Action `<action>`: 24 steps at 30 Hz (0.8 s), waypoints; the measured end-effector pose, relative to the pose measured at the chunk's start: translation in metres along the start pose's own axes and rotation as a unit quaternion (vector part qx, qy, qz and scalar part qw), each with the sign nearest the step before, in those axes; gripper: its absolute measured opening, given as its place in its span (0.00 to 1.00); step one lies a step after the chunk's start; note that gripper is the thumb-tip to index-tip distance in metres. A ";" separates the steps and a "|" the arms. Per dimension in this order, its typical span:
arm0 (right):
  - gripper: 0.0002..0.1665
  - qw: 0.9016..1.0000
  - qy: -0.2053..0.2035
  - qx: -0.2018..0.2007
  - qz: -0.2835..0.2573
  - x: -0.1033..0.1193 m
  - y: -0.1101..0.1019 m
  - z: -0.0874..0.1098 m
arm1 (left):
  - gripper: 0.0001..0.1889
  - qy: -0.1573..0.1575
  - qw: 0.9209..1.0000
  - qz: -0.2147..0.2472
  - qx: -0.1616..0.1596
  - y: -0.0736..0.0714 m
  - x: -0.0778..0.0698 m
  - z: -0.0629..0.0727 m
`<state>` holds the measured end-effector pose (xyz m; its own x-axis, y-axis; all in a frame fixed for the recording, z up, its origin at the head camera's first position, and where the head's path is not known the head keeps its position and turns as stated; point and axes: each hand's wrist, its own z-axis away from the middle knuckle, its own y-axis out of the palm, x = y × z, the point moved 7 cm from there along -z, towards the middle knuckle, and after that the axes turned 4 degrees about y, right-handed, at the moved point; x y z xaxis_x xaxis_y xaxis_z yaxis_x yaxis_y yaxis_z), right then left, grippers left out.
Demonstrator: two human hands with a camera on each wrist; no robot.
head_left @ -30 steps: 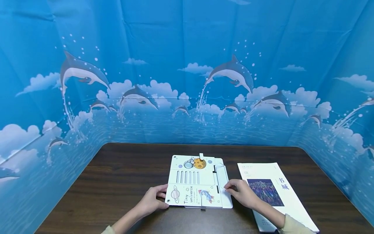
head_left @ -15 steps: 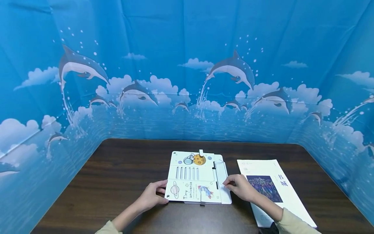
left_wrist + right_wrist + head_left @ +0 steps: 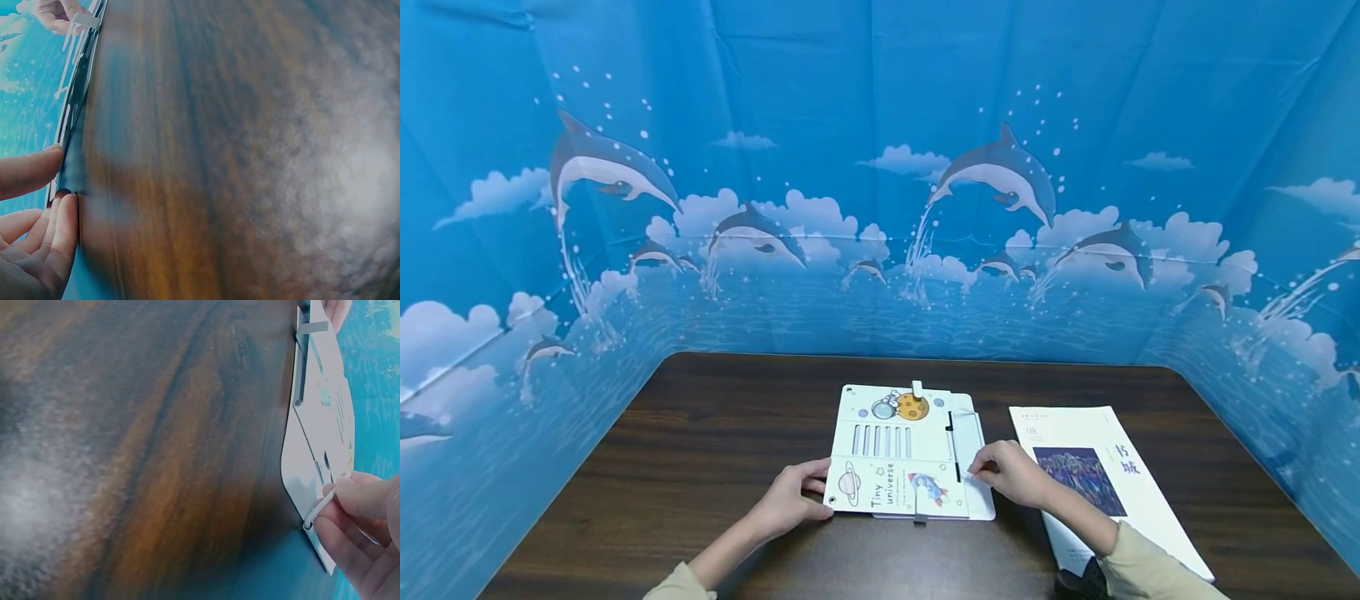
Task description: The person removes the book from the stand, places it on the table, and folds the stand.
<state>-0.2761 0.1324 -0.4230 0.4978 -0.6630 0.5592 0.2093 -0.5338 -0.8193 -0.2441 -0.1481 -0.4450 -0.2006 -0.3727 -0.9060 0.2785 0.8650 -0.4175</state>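
Note:
A white folding book stand [image 3: 928,450] printed with planets, a rocket and "Tiny universe" lies on the dark table. My left hand [image 3: 790,502] holds its left edge near the lower corner, thumb above and fingers below in the left wrist view. At the right side, my right hand [image 3: 1011,473] pinches a thin white wire bar [image 3: 322,509] of the stand between thumb and fingertips. The bar's end joins the white panel in the right wrist view. Page clips [image 3: 917,389] stick out at the stand's top and bottom edges.
To the right lies a white magazine [image 3: 1150,517] with a dark picture on its cover, partly under my right forearm. The wooden table [image 3: 715,433] spreads all around. Behind it hangs a blue dolphin backdrop [image 3: 820,125].
My right hand has shifted slightly left with the wire bar. My left hand keeps to the stand's edge. The head view has tilted, so the table sits a little higher.

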 end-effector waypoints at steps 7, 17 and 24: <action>0.06 1.000 0.005 0.011 0.009 0.003 0.001 -0.003 | 0.37 -0.001 1.000 0.002 0.003 0.001 0.002 -0.002; 0.04 0.999 0.029 0.031 0.020 0.005 0.004 -0.006 | 0.37 -0.004 1.000 0.011 0.005 0.001 0.002 0.000; 0.04 0.999 0.032 0.027 0.021 0.007 0.004 -0.005 | 0.37 0.004 1.000 0.010 0.005 0.000 0.002 0.002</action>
<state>-0.2758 0.1228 -0.4222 0.4521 -0.7173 0.5302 0.2361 -0.4769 -0.8466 -0.2432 -0.1496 -0.4473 -0.2025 -0.3518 -0.9139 0.2914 0.8693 -0.3992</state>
